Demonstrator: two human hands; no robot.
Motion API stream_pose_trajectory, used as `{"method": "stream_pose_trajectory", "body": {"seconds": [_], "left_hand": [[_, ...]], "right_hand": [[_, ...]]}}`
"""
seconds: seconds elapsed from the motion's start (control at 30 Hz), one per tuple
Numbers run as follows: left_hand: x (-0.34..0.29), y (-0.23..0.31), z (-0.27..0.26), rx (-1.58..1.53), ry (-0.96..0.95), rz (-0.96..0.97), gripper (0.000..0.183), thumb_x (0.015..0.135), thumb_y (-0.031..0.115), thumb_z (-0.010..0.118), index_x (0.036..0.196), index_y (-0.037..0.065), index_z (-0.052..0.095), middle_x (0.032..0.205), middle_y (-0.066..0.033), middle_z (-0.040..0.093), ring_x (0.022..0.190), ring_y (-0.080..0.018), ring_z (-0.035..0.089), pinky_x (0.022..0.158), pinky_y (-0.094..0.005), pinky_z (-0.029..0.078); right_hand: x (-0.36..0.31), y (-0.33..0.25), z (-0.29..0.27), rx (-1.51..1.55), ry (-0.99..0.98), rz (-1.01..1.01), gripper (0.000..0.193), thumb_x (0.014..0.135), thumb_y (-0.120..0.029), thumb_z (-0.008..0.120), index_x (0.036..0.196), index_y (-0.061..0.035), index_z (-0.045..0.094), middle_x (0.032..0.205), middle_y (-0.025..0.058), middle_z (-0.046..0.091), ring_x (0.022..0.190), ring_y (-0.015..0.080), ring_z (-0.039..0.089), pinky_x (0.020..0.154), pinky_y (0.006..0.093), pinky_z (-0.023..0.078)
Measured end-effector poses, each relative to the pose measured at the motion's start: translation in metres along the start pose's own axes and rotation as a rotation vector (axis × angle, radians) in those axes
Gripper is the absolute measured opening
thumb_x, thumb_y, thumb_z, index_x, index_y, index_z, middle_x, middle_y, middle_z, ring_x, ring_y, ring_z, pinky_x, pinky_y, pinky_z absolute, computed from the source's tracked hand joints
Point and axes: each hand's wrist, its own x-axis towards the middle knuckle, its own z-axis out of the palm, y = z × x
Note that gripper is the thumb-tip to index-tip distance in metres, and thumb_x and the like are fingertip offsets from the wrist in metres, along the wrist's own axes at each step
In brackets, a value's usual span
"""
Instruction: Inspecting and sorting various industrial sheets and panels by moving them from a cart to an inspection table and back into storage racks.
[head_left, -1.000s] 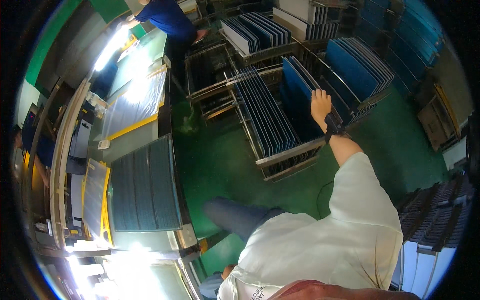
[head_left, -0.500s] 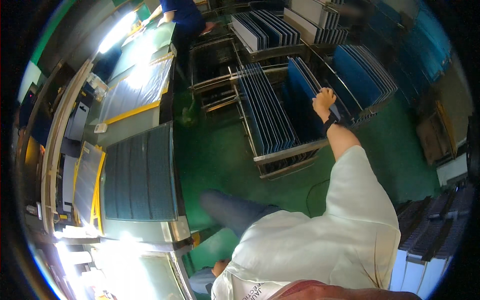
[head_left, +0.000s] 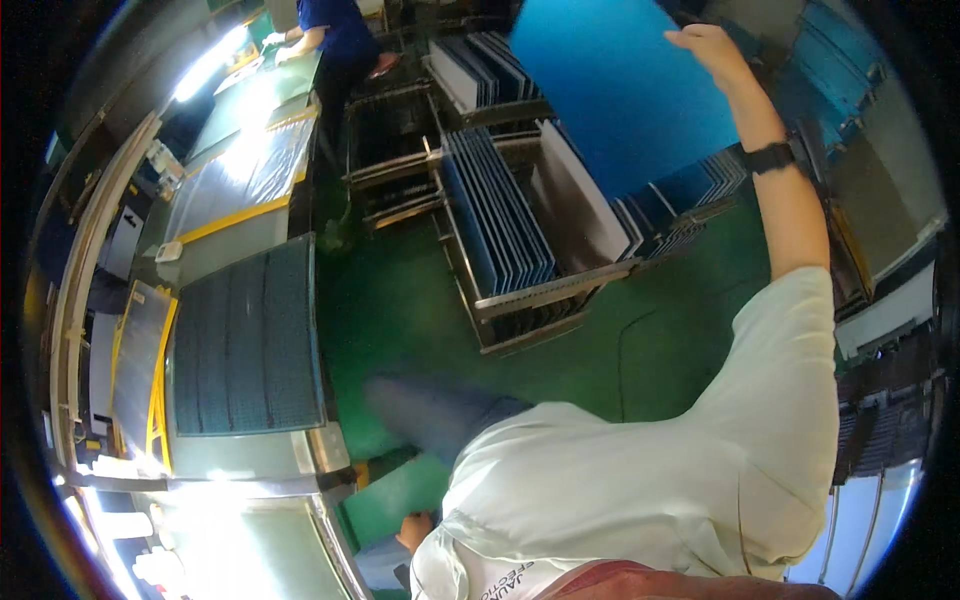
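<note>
My right hand point(head_left: 708, 50) grips the upper right edge of a flat blue panel point(head_left: 620, 95), fingers closed on it. The panel is raised above a metal rack point(head_left: 560, 288), and its top runs out of view. In the rack, several thin blue panels point(head_left: 495, 210) stand on edge in a row at the left. A pale panel face point(head_left: 575, 200) shows beside them. More upright panels point(head_left: 715, 178) are at the right, partly covered by the raised one. My left hand point(head_left: 413, 530) hangs low beside my leg, mostly behind my shirt; its fingers are hidden.
Along the left runs a lit workbench with a dark ribbed screen panel point(head_left: 250, 345) and yellow-edged clear sheets point(head_left: 240, 170). Another person point(head_left: 335, 30) in dark blue works at its far end. A second rack of panels point(head_left: 485, 70) stands behind. Dark stacked items point(head_left: 885, 420) are at right.
My right hand has risen up and to the right, lifting the blue panel from the rack. A pale panel face now shows there. My left hand stays low.
</note>
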Motion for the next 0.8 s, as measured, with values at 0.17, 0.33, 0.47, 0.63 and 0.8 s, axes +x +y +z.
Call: {"method": "stream_pose_trajectory", "body": {"seconds": [0.17, 0.33, 0.47, 0.63, 0.8], "left_hand": [[-0.019, -0.004, -0.003, -0.024, -0.005, -0.019, 0.042, 0.081, 0.045, 0.047, 0.1, 0.012, 0.067, 0.104, -0.0117, 0.064, 0.099, -0.0319, 0.059, 0.093, -0.0532, 0.032], [0.027, -0.014, 0.018, -0.346, 0.017, 0.223, 0.042, 0.082, 0.041, 0.049, 0.098, 0.005, 0.065, 0.1, -0.0174, 0.064, 0.097, -0.0367, 0.058, 0.087, -0.0456, 0.041], [-0.08, 0.027, -0.084, -0.762, 0.181, 0.525, 0.041, 0.087, 0.031, 0.056, 0.106, -0.004, 0.06, 0.1, -0.0154, 0.065, 0.092, -0.0168, 0.058, 0.082, -0.0305, 0.044], [-0.208, 0.043, -0.209, -1.158, 0.515, 0.46, 0.029, 0.091, 0.022, 0.053, 0.107, 0.0, 0.062, 0.099, -0.0051, 0.064, 0.091, -0.0111, 0.056, 0.078, -0.0238, 0.043], [-0.281, -0.043, -0.222, -1.418, 1.498, 0.088, 0.052, 0.091, 0.042, 0.047, 0.126, 0.003, 0.047, 0.125, -0.012, 0.052, 0.114, -0.023, 0.05, 0.092, -0.0372, 0.039]], "right_hand": [[-0.057, -0.076, 0.026, 0.982, 0.195, 0.162, 0.033, 0.081, -0.023, 0.065, 0.108, -0.0039, 0.058, 0.101, 0.0087, 0.063, 0.095, 0.0197, 0.058, 0.086, 0.0347, 0.046], [-0.079, -0.116, 0.149, 1.536, -0.382, 0.136, 0.033, 0.081, -0.008, 0.064, 0.112, 0.0, 0.053, 0.107, 0.0102, 0.059, 0.099, 0.0221, 0.058, 0.088, 0.0376, 0.045], [-0.112, -0.231, 0.266, 1.978, -0.74, 0.231, 0.027, 0.082, -0.003, 0.062, 0.106, 0.0026, 0.053, 0.101, 0.0132, 0.061, 0.096, 0.0236, 0.06, 0.087, 0.0359, 0.049], [-0.175, -0.351, 0.336, 2.293, -1.109, 0.322, 0.032, 0.084, 0.002, 0.056, 0.115, -0.0002, 0.051, 0.113, 0.0104, 0.057, 0.102, 0.0217, 0.058, 0.087, 0.034, 0.049], [-0.134, -0.415, 0.335, 1.928, -1.468, -0.307, 0.04, 0.08, -0.006, 0.065, 0.117, -0.0019, 0.052, 0.11, 0.0096, 0.059, 0.103, 0.0227, 0.058, 0.086, 0.0362, 0.049]]}}
